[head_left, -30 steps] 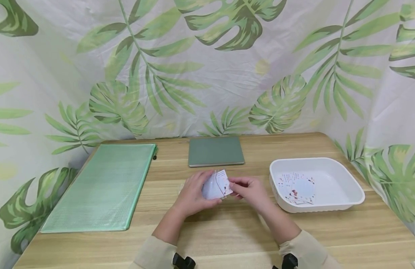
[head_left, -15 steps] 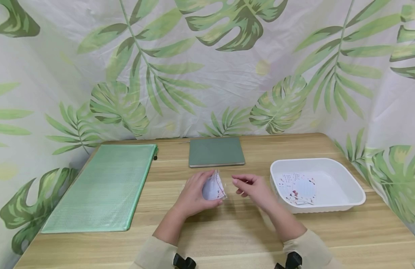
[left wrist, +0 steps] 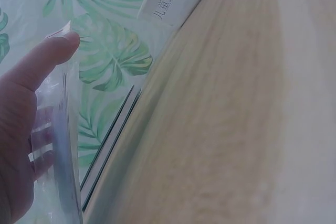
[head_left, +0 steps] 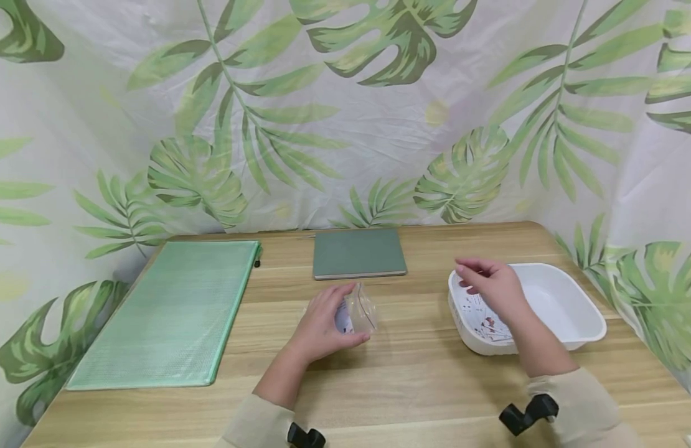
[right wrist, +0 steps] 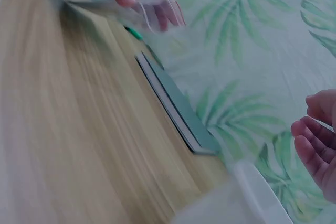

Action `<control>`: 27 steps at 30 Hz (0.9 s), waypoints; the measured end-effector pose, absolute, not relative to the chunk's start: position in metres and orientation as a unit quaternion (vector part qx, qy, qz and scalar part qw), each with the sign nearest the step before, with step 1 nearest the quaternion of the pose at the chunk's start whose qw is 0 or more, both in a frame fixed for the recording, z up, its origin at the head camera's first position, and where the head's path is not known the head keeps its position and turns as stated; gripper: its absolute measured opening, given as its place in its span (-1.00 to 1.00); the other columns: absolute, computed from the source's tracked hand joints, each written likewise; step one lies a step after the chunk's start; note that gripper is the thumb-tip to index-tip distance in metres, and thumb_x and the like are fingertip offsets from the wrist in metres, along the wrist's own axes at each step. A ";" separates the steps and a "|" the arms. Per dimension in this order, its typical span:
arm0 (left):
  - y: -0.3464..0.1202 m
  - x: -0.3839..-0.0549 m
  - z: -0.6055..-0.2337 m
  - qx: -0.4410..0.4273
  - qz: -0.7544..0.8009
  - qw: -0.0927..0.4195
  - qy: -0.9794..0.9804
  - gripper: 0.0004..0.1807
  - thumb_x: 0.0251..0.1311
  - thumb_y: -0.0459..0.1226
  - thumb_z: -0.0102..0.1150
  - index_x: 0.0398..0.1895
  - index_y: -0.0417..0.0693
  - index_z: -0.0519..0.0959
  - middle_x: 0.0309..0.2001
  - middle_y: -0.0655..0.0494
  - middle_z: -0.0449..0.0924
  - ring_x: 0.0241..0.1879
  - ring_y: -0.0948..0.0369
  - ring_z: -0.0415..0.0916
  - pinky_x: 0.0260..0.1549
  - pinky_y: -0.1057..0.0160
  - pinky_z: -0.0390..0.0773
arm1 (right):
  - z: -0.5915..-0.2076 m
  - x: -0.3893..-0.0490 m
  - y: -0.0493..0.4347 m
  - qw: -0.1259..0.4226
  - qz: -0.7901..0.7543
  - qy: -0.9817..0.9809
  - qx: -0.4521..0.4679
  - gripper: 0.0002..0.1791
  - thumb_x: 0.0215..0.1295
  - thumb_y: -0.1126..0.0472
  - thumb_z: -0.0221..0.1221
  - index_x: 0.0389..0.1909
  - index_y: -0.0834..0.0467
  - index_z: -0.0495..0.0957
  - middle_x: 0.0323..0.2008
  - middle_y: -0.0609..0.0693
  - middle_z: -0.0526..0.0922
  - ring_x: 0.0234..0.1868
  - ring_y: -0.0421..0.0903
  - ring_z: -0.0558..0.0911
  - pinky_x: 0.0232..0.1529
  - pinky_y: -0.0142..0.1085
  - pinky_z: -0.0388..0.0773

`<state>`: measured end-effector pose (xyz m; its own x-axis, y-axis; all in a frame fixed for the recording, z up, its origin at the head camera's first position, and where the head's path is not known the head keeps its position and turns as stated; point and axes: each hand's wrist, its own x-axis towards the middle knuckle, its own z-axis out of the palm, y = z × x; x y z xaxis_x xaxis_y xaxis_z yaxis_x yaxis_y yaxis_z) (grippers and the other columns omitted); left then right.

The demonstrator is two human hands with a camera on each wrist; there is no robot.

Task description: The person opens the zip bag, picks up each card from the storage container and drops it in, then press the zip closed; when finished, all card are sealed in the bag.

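Left grip (head_left: 324, 318) pinches the bag (head_left: 361, 310), probably light, soft, slippery; its edge is best hold. Right grip (head_left: 493, 287), loosely curled, seems empty above cards (head_left: 487, 326).

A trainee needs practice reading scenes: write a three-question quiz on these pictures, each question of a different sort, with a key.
1. Which hand holds the bag?

2. True or false: cards lie in the tray.

3. In the head view, which lies nearest the left edge of the table?
A) notebook
B) pouch
C) tray

Key:
1. The left hand.
2. True.
3. B.
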<state>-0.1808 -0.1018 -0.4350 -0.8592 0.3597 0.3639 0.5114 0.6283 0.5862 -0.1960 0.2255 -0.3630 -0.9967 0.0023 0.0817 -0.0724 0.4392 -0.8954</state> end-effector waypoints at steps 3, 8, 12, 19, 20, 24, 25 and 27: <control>-0.102 -0.181 -0.436 -0.244 -0.356 0.107 -0.896 -0.01 -0.23 0.06 0.49 0.37 -0.06 0.36 0.21 -0.06 0.49 0.23 0.00 0.39 0.22 -0.15 0.34 | -0.363 -0.200 0.246 0.045 0.503 -0.863 0.016 -0.48 0.38 0.06 0.16 0.18 0.37 0.49 -0.17 -0.04 0.73 -0.36 -0.45 0.61 -0.28 -0.45 0.62; -0.102 -0.181 -0.437 -0.244 -0.355 0.108 -0.896 -0.02 -0.23 0.05 0.49 0.36 -0.06 0.37 0.21 -0.06 0.49 0.24 0.00 0.40 0.22 -0.15 0.34 | -0.370 -0.208 0.280 0.019 0.447 -0.894 -0.010 -0.43 0.41 -0.02 0.11 0.23 0.33 0.46 -0.09 0.09 0.71 -0.30 -0.37 0.62 -0.25 -0.41 0.61; -0.102 -0.181 -0.436 -0.242 -0.358 0.104 -0.896 -0.02 -0.23 0.05 0.49 0.36 -0.06 0.36 0.21 -0.06 0.48 0.25 -0.01 0.39 0.23 -0.15 0.33 | -0.381 -0.214 0.302 -0.004 0.395 -0.919 -0.014 -0.44 0.43 -0.02 0.08 0.22 0.33 0.46 0.02 0.30 0.63 -0.15 -0.09 0.64 -0.20 -0.32 0.61; -0.102 -0.181 -0.436 -0.240 -0.357 0.099 -0.897 -0.02 -0.22 0.05 0.49 0.37 -0.06 0.36 0.22 -0.06 0.48 0.26 -0.02 0.38 0.24 -0.16 0.33 | -0.399 -0.223 0.330 -0.055 0.332 -0.942 -0.004 -0.47 0.35 0.10 0.19 0.18 0.39 0.48 0.01 0.36 0.60 -0.04 0.12 0.56 -0.12 -0.21 0.54; -0.102 -0.181 -0.436 -0.240 -0.357 0.098 -0.897 -0.02 -0.22 0.04 0.49 0.37 -0.06 0.36 0.22 -0.06 0.48 0.26 -0.02 0.38 0.24 -0.16 0.33 | -0.401 -0.225 0.333 -0.067 0.325 -0.943 -0.001 -0.47 0.32 0.11 0.21 0.18 0.39 0.47 0.02 0.37 0.59 -0.03 0.14 0.55 -0.09 -0.16 0.54; -0.102 -0.181 -0.436 -0.239 -0.356 0.100 -0.898 -0.02 -0.22 0.04 0.49 0.37 -0.05 0.36 0.22 -0.06 0.48 0.26 -0.02 0.38 0.24 -0.16 0.33 | -0.406 -0.229 0.342 -0.115 0.292 -0.949 0.014 -0.42 0.24 0.14 0.28 0.19 0.39 0.46 0.06 0.41 0.54 0.02 0.21 0.52 0.03 0.05 0.50; -0.102 -0.181 -0.436 -0.240 -0.356 0.101 -0.898 -0.02 -0.22 0.04 0.49 0.36 -0.05 0.36 0.22 -0.06 0.48 0.25 -0.02 0.38 0.23 -0.16 0.33 | -0.407 -0.229 0.344 -0.124 0.284 -0.951 0.016 -0.41 0.21 0.14 0.30 0.18 0.40 0.46 0.06 0.41 0.53 0.01 0.22 0.51 0.04 0.08 0.48; -0.102 -0.181 -0.436 -0.242 -0.354 0.103 -0.898 -0.02 -0.22 0.05 0.49 0.36 -0.05 0.36 0.21 -0.06 0.48 0.25 -0.02 0.39 0.23 -0.15 0.34 | -0.407 -0.230 0.346 -0.134 0.272 -0.953 0.020 -0.39 0.18 0.15 0.32 0.17 0.41 0.46 0.05 0.42 0.53 0.01 0.24 0.51 0.07 0.12 0.45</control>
